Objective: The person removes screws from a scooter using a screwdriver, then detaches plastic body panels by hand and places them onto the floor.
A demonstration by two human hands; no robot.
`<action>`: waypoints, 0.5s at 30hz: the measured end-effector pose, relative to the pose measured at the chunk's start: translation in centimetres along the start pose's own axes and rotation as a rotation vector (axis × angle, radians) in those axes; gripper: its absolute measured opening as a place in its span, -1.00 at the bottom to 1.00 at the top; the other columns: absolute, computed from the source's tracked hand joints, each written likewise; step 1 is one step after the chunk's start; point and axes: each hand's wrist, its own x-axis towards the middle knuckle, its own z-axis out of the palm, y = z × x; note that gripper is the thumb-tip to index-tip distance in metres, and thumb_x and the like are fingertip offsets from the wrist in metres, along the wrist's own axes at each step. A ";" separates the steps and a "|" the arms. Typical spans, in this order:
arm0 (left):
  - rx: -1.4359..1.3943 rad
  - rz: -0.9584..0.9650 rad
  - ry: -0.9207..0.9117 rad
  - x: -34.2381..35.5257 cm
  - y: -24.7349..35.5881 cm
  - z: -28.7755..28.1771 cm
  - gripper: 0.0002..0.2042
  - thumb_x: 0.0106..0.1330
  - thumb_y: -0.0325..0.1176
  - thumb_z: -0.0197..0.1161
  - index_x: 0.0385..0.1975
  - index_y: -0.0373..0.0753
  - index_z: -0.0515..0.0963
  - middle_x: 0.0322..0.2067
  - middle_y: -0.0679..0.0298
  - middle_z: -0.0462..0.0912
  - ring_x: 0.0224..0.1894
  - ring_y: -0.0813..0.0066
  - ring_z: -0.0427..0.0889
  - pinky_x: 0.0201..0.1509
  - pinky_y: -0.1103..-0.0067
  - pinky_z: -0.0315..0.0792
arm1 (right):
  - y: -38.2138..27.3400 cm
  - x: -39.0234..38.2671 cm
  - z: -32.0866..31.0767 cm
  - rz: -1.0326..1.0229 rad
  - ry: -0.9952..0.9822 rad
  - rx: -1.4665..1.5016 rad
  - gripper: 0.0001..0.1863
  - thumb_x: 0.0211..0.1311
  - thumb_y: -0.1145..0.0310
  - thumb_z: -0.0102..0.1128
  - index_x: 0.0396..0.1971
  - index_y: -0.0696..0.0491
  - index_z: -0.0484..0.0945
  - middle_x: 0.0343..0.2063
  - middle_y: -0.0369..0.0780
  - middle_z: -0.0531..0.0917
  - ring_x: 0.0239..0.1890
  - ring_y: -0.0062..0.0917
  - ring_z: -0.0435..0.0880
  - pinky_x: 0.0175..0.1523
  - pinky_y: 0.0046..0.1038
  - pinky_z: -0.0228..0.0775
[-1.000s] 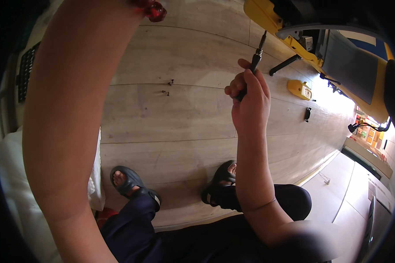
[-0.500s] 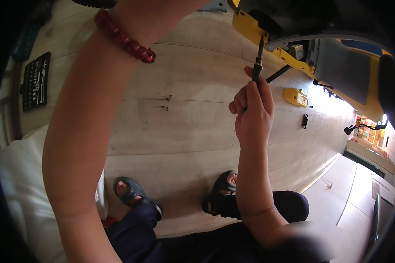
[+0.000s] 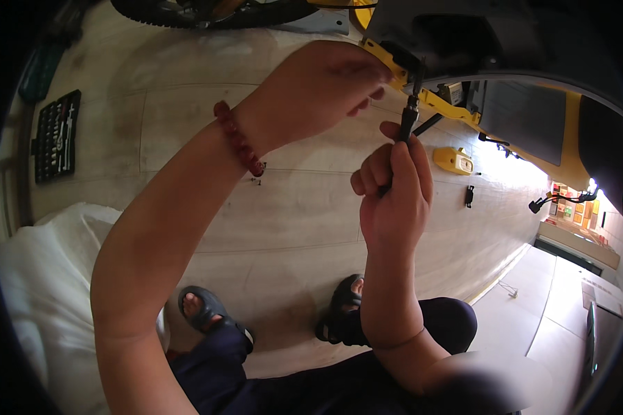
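My right hand (image 3: 394, 190) is closed round the black handle of a screwdriver (image 3: 410, 114). Its shaft points up against a yellow bracket (image 3: 432, 104) on the underside of a yellow and grey machine (image 3: 526, 121). To the left of the tool tip, my left hand (image 3: 325, 86) reaches in with curled fingers close to the yellow bracket. Its fingertips are slightly blurred, and whatever lies between them is hidden. A red bead bracelet (image 3: 239, 142) circles my left wrist.
Several small screws (image 3: 257, 181) lie on the wooden floor (image 3: 291, 221). A socket set (image 3: 57, 136) sits open at the left. A yellow cover (image 3: 454, 160) and a small black part (image 3: 470, 196) lie to the right. A black tyre (image 3: 249, 17) stands at the top.
My left hand has come down and right into view, to the yellow bracket beside the tool. My right hand keeps hold of the screwdriver, and the whole view has shifted slightly.
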 end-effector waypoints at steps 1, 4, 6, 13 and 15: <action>-0.002 -0.002 0.002 0.1 0.0 0.3 -0.76 0.35 -0.33 0.04 -0.16 -0.35 0.54 -0.35 0.29 0.60 -0.31 0.60 0.56 -0.16 0.62 0.50 | 0.1 0.1 0.2 0.008 -0.009 -0.004 -0.76 0.36 0.38 -0.16 -0.11 0.19 0.39 -0.65 -0.39 0.30 -0.60 -0.75 0.21 -0.46 -0.63 0.13; 0.070 -0.058 -0.108 0.1 -0.2 0.8 -0.74 0.36 -0.31 0.03 -0.13 -0.35 0.52 -0.33 0.29 0.60 -0.30 0.60 0.56 -0.15 0.62 0.50 | 0.8 0.2 1.0 0.027 -0.022 -0.027 -0.76 0.37 0.38 -0.18 -0.11 0.19 0.38 -0.64 -0.39 0.31 -0.59 -0.73 0.23 -0.44 -0.61 0.17; 0.137 -0.050 -0.128 -0.1 -0.5 0.9 -0.74 0.36 -0.31 0.02 -0.14 -0.36 0.51 -0.37 0.31 0.58 -0.35 0.63 0.53 -0.20 0.62 0.48 | 1.3 0.0 1.1 0.035 -0.052 -0.042 -0.76 0.37 0.39 -0.20 -0.10 0.19 0.37 -0.62 -0.37 0.33 -0.56 -0.72 0.28 -0.39 -0.59 0.27; 0.151 -0.105 -0.114 -0.5 -0.7 0.8 -0.75 0.37 -0.30 -0.01 -0.24 -0.35 0.52 -0.44 0.35 0.55 -0.47 0.67 0.49 -0.36 0.64 0.44 | 2.7 0.3 0.8 0.032 -0.112 -0.025 -0.77 0.36 0.41 -0.17 -0.11 0.19 0.39 -0.41 -0.29 0.49 -0.38 -0.66 0.47 -0.15 -0.47 0.45; 0.214 -0.037 -0.075 -0.4 -0.9 0.4 -0.75 0.36 -0.29 -0.01 -0.25 -0.34 0.53 -0.45 0.35 0.55 -0.50 0.67 0.48 -0.40 0.63 0.43 | 2.7 0.5 0.9 0.095 -0.121 -0.138 -0.72 0.34 0.44 -0.16 -0.01 0.21 0.35 -0.30 -0.21 0.57 -0.27 -0.53 0.58 -0.07 -0.29 0.51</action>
